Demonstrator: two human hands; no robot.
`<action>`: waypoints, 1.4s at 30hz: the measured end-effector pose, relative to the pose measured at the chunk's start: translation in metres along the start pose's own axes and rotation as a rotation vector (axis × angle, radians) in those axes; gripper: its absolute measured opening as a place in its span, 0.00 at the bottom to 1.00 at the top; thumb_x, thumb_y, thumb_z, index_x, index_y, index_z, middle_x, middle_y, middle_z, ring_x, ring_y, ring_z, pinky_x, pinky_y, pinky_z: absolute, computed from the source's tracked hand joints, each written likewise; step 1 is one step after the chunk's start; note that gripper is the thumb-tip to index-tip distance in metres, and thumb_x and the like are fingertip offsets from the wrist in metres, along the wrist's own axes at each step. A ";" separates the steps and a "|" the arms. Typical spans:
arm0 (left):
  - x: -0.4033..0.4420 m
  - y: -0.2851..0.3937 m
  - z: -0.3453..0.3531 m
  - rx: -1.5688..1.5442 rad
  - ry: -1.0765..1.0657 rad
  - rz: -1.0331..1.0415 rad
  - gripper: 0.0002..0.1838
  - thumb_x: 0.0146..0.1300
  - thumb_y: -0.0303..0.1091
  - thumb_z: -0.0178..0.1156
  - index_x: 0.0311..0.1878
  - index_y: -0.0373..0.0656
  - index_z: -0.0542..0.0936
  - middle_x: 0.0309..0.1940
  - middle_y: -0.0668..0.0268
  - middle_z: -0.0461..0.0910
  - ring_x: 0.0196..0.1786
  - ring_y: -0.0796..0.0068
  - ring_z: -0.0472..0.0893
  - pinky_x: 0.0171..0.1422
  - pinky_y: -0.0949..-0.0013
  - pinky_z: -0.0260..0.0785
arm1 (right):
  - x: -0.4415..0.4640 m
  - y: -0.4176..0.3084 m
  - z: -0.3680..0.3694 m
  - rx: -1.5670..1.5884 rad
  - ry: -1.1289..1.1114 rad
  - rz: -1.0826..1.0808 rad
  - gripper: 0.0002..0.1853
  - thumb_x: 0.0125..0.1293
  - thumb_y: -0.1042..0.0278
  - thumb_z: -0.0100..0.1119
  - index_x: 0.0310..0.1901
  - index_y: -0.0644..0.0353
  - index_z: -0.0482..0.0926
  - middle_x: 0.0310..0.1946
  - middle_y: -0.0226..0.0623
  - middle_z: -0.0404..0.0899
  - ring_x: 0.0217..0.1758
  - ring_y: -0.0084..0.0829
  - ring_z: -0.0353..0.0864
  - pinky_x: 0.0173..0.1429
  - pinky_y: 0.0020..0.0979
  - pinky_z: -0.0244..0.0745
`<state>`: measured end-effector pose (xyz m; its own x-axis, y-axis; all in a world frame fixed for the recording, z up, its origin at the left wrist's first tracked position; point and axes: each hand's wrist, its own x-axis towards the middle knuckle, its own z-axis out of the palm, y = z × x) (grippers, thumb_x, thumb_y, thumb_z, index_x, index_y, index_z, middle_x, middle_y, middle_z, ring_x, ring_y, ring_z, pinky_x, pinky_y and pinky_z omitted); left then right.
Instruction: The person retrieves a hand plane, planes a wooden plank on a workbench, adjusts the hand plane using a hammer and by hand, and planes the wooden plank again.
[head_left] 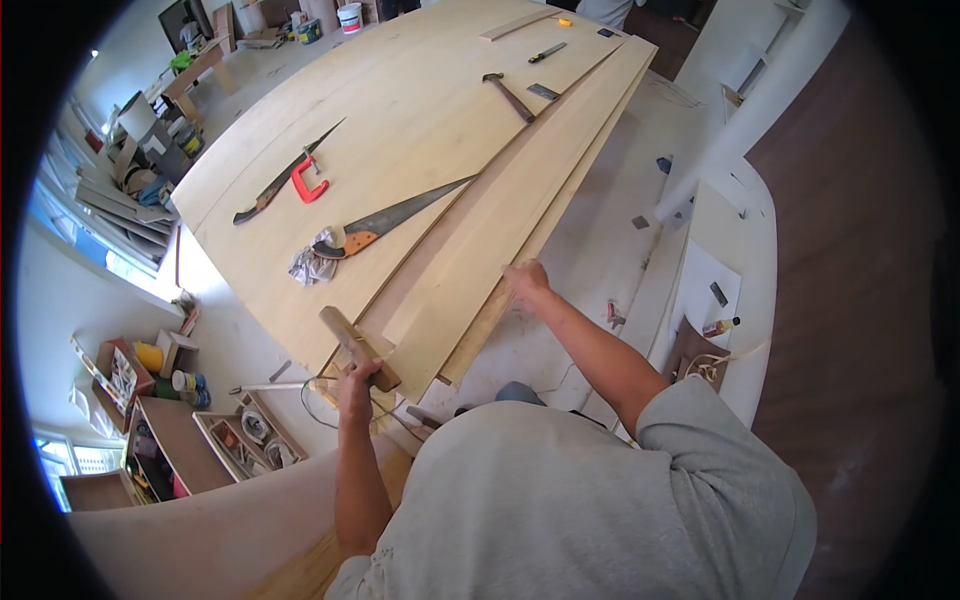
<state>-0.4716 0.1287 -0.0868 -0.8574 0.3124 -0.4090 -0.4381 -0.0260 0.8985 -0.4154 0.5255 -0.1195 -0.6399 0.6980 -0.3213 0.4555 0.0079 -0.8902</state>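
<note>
The left hand (pixel 357 384) has a closed grip on a wooden block (pixel 350 340) at the bench's near end; the right hand (pixel 526 282), fingers curled, touches a long board's (pixel 500 235) edge. Saws and a hammer (pixel 510 98) lie on the plywood bench (pixel 400 130); shelving (pixel 770 40) stands beyond.

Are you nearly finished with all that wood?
Partway, I think. Long strips already lie along the big sheet, and look cut. Now the left hand holds a wooden block, and the right hand is at the strips' edge. Their near ends look uneven, so some trimming may be left.
</note>
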 end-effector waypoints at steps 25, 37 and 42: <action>-0.046 0.050 0.045 0.319 0.042 -0.012 0.27 0.38 0.38 0.73 0.43 0.32 0.83 0.36 0.60 0.83 0.40 0.67 0.82 0.48 0.65 0.74 | 0.108 -0.097 0.028 0.044 0.240 0.457 0.71 0.44 0.47 0.83 0.74 0.83 0.42 0.70 0.62 0.60 0.71 0.51 0.69 0.66 0.45 0.79; -0.024 0.073 0.087 0.501 -0.167 0.137 0.27 0.37 0.29 0.78 0.45 0.33 0.82 0.39 0.61 0.83 0.41 0.71 0.83 0.47 0.68 0.75 | 0.180 -0.081 -0.041 0.362 0.143 0.173 0.41 0.52 0.42 0.78 0.48 0.78 0.78 0.43 0.55 0.85 0.45 0.46 0.87 0.43 0.45 0.86; -0.018 0.120 0.098 0.052 -0.159 0.047 0.18 0.49 0.34 0.69 0.41 0.32 0.82 0.33 0.61 0.84 0.35 0.71 0.83 0.43 0.68 0.75 | 0.136 -0.087 -0.078 1.026 -0.087 0.239 0.33 0.70 0.39 0.63 0.62 0.62 0.76 0.52 0.49 0.84 0.54 0.47 0.86 0.55 0.45 0.85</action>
<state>-0.4817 0.2129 0.0439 -0.8213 0.4580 -0.3402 -0.3806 0.0043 0.9247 -0.4937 0.6757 -0.0608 -0.6634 0.5472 -0.5104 -0.1397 -0.7607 -0.6339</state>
